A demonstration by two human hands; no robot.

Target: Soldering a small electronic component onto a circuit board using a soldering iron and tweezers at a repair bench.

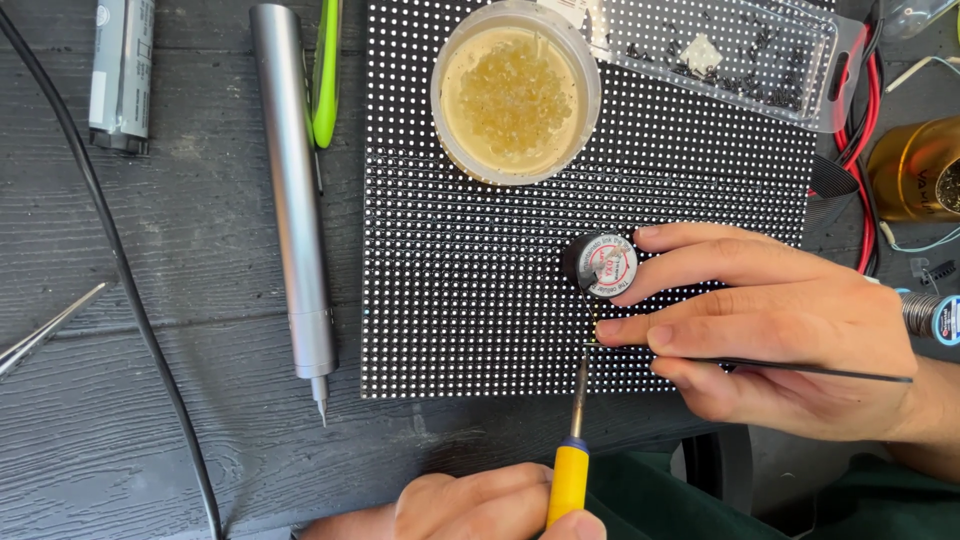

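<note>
Our left hand [480, 505] grips the soldering iron [572, 450], right hand [770, 330] pinches tweezers [800, 368] beside the buzzer [603, 264]; a slipped tip could scorch the LED panel [450, 300] or fingers [625, 328].

a clear plastic blister package [745, 55] is lying across the dotted panel's [480, 300] far right corner; a round white label [608, 265] is sitting near its right edge.

— What's it all resting on?
— A dark grey plank table [150, 250]. On it lie a black dotted LED panel [480, 290], a silver electric screwdriver [292, 190] and a black cable [130, 300].
— And at the left edge?
— Tweezers [45, 330], probably.
</note>
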